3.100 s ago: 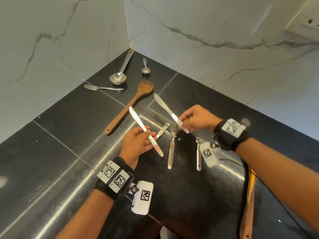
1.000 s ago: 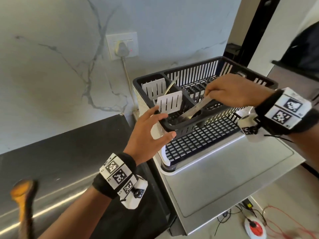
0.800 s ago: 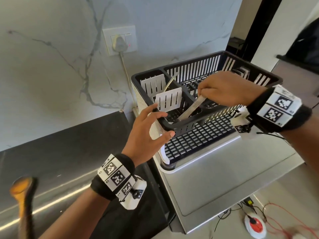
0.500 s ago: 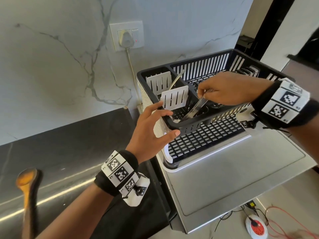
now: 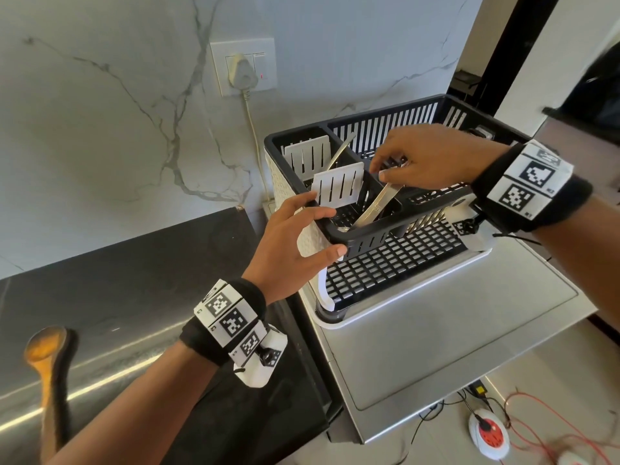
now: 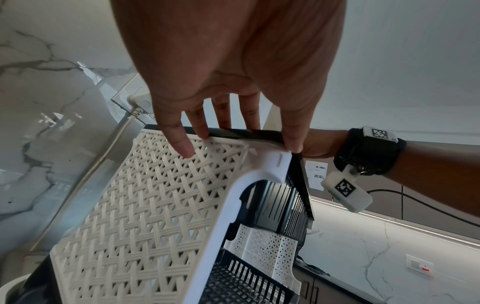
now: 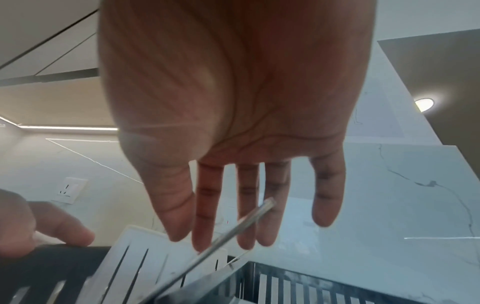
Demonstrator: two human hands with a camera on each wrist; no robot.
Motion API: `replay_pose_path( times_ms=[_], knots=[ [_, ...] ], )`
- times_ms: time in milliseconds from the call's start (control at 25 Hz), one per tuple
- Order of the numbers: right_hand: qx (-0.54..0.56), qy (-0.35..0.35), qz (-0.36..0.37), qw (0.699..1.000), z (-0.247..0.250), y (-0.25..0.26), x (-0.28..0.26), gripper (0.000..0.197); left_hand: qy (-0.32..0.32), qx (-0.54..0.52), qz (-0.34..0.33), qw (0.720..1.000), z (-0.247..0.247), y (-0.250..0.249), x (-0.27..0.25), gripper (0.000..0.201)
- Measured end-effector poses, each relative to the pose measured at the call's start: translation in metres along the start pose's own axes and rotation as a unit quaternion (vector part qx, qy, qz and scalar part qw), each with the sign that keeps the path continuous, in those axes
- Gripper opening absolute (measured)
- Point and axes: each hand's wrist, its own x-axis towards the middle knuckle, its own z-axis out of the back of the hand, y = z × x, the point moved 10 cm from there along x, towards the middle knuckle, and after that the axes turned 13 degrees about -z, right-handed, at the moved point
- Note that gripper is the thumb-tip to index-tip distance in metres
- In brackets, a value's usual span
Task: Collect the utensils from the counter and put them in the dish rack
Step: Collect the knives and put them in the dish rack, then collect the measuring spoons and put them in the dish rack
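A wooden spoon (image 5: 45,350) lies on the dark desk (image 5: 117,280) at the near left edge, well apart from everything else. Further on, the left grip (image 5: 288,246) is spread at the near corner of the dish rack (image 5: 365,238). Its fingers are straight, their tips rest on the black rim, and the thumb sits by the corner above the white woven side panel (image 6: 145,205) — it holds nothing.

The rack stands on a silver-grey surface (image 5: 453,330) just beside the desk. A knife (image 5: 374,206) leans tilted in the nearest cutlery compartment, in front of the near white divider (image 5: 337,187), with its lower end down inside and its handle end up.

The right grip (image 5: 436,159) hovers over that handle end with fingers straight and parted. In the right wrist view the knife crosses in front of them, and no finger curls round it; whether one touches it I cannot tell.

Behind the near divider a second metal utensil (image 5: 340,151) leans in the next compartment — its type is unclear. On the marble wall beyond, a plug (image 5: 241,72) sits in a socket.
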Motion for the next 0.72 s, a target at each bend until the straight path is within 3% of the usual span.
replay_pose_path(
  times_ms=[200, 400, 520, 720],
  knots=[
    [0.022, -0.068, -0.031, 0.997, 0.029, 0.03, 0.002, 0.025, -0.007, -0.011, -0.002, 1.0, 0.024, 0.005, -0.011, 0.045],
    [0.08, -0.077, 0.051, 0.992, 0.039, 0.153, 0.003, 0.021, -0.047, 0.015, 0.045, 0.998, 0.094, 0.043, -0.081, 0.026],
    [0.113, -0.052, 0.117, 0.985, 0.005, 0.253, 0.006, 0.019, -0.079, 0.054, 0.119, 0.988, 0.149, 0.088, -0.171, 0.025],
    [0.132, 0.099, 0.204, 0.965, -0.123, 0.452, 0.002, 0.021, -0.135, 0.15, 0.285, 0.937, 0.266, 0.156, -0.394, 0.041]
  ],
)
